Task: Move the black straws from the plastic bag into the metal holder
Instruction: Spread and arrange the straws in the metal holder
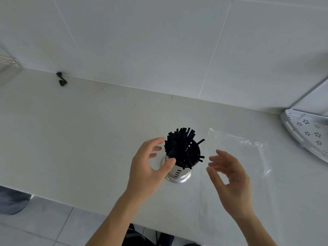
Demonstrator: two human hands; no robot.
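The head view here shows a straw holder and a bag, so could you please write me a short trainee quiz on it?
1. True or false: the black straws stand in the metal holder.
2. Which lies flat on the counter to the right of the holder? A) a clear plastic bag B) a red cup C) a folded towel
3. In one word, are the two hands open or shut?

Key
1. True.
2. A: the plastic bag lies flat, with no straws visible in it.
3. Open: the left hand and the right hand flank the holder with fingers spread, gripping nothing.
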